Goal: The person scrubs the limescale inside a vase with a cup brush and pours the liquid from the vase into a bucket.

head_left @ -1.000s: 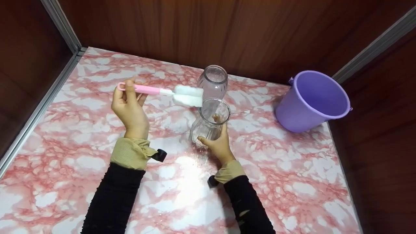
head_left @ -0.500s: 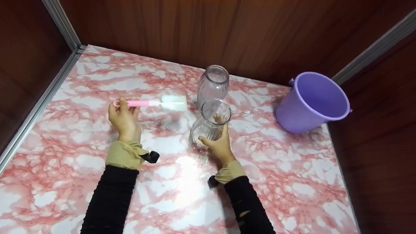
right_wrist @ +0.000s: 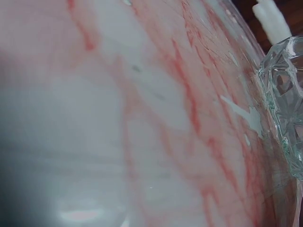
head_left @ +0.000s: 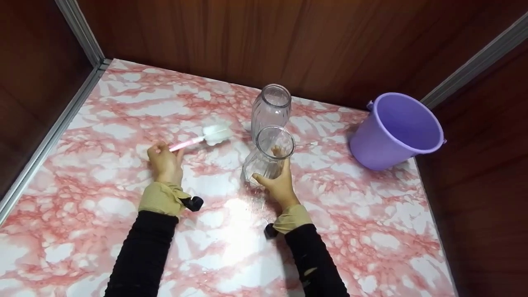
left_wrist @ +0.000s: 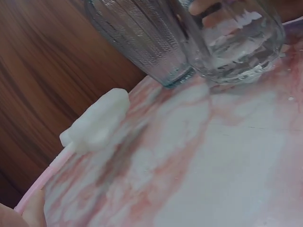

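My left hand (head_left: 165, 164) pinches the pink handle of a bottle brush (head_left: 217, 134) with a white sponge head. In the left wrist view the sponge head (left_wrist: 102, 118) hovers just over the tabletop, its contact with the surface hard to judge. A clear glass jar (head_left: 252, 167) is gripped by my right hand (head_left: 281, 185), thumb on the near side and fingers round the far side. Behind it stands a second ribbed glass jar (head_left: 268, 111), upright. The right wrist view shows the faceted base of the held jar (right_wrist: 284, 104) at its right edge.
A purple bucket (head_left: 383, 140) stands at the back right of the pink-and-white marbled table (head_left: 350, 231). Dark wood panels (head_left: 198, 37) rise behind and at both sides. Wet droplets show on the table near the held jar.
My left hand has carried the brush left and down, away from the jar's mouth toward the table, and the sponge head has turned. My right hand and both jars have stayed put.
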`<state>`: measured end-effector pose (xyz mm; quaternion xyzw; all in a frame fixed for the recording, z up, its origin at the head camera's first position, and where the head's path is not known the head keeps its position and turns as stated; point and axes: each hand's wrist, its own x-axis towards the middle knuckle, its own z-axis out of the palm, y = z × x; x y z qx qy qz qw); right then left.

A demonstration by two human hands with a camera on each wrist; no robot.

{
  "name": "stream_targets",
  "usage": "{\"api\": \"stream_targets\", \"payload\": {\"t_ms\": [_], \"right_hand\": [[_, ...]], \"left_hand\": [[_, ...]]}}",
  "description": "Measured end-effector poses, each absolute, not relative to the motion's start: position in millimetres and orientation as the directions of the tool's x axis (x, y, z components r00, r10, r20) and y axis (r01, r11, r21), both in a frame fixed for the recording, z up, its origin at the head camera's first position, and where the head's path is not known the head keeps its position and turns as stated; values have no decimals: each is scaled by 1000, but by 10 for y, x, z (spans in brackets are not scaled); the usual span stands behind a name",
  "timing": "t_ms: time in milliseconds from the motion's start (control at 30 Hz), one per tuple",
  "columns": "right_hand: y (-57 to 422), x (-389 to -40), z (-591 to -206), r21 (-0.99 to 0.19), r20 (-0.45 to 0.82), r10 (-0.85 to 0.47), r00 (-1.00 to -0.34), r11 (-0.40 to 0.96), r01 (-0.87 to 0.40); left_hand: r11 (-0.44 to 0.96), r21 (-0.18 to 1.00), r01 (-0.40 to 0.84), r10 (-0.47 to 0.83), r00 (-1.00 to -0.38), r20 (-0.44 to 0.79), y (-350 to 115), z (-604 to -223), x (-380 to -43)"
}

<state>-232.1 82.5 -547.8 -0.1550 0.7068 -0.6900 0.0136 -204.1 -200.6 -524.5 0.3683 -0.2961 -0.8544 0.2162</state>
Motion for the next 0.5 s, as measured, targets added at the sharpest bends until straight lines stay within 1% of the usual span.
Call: {"api": "stream_targets", "payload": {"t_ms": [67,200,367,500], "right_hand": [[828,-2315,-5481,-981,188,-239,-953,8,-195],[831,-2304,-5478,-983,169,-243,-955,32,-182],[840,-2312,-5478,-984,167,-233,-958,22,-177],[845,-2314,-5485,-989,136,-230,-964,16,-144]], "left_hand": [[-732,670,124,-575,-640,-510,-1986,-5295,-2036],[-726,679,110,-569,-652,-502,-1962,-5343,-2041],[-699,714,53,-538,-696,-475,-1969,-5339,-2062],[-679,734,14,-506,-734,-453,-2005,-5342,-2055]]}}
